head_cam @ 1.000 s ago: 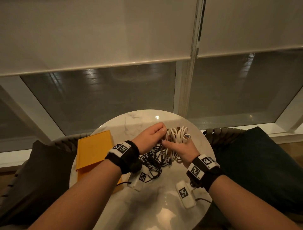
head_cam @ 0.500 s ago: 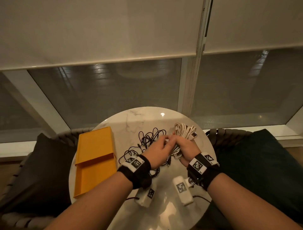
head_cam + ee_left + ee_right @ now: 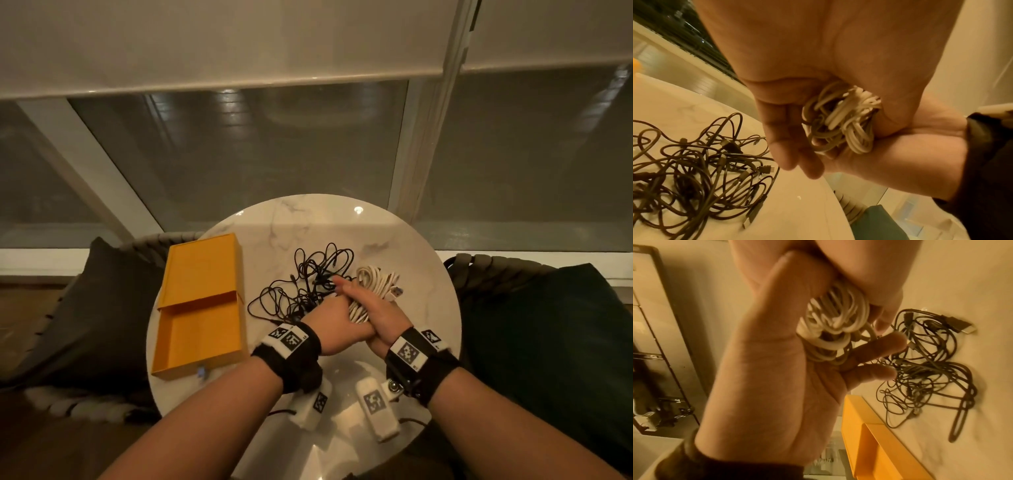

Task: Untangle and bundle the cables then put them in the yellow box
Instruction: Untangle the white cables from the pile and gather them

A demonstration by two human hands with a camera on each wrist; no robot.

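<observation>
A coiled white cable bundle (image 3: pixel 376 279) sits between my two hands over the right half of the round marble table (image 3: pixel 308 222). My left hand (image 3: pixel 329 308) lies along its left side, thumb and fingers round the coil (image 3: pixel 834 321). The fingers (image 3: pixel 879 344) point forward. My right hand (image 3: pixel 380 308) grips the same bundle (image 3: pixel 840 123) from the right and below. A loose tangle of black cables (image 3: pixel 308 277) lies on the table just left of the hands. The yellow box (image 3: pixel 202 332) stands at the table's left, its tray slid out and empty.
Woven chairs with dark cushions stand on the left (image 3: pixel 102 308) and on the right (image 3: pixel 548 325) of the table. A window with lowered blinds is behind. White tagged units (image 3: pixel 375 407) hang under my wrists near the table's front edge.
Both hands have drawn back toward me with the white bundle. The left hand has left the bundle's far end and now lies along its side. The black tangle is now uncovered.
</observation>
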